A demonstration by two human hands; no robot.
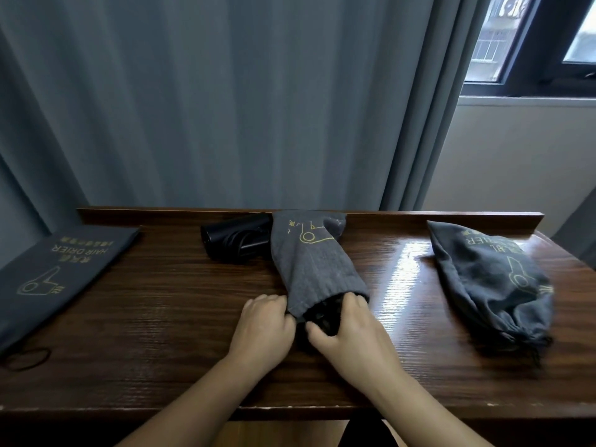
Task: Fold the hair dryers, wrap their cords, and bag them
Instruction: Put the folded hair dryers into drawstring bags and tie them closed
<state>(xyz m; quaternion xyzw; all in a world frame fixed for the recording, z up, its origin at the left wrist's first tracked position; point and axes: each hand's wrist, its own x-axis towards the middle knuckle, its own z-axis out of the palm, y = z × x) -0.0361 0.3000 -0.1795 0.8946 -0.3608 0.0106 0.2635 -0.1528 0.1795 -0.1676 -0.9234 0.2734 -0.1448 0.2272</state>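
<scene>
A grey drawstring bag (309, 256) with a yellow dryer print lies on the wooden table (161, 301), its mouth toward me. My left hand (263, 324) pinches the left edge of that mouth. A black hair dryer (322, 314) sticks out of the opening, and my right hand (348, 330) grips it with fingers partly inside the bag. A second black hair dryer (233, 238), folded with its cord around it, lies at the back of the table, left of the bag. A filled, drawn-closed bag (496, 282) rests at the right. A flat bag (54, 272) lies at the left edge.
A raised wooden lip (161, 211) runs along the table's back edge, with grey curtains (225, 108) behind it. A black cord loop (29, 358) from the flat bag lies near the front left. A window (532, 43) is at the upper right.
</scene>
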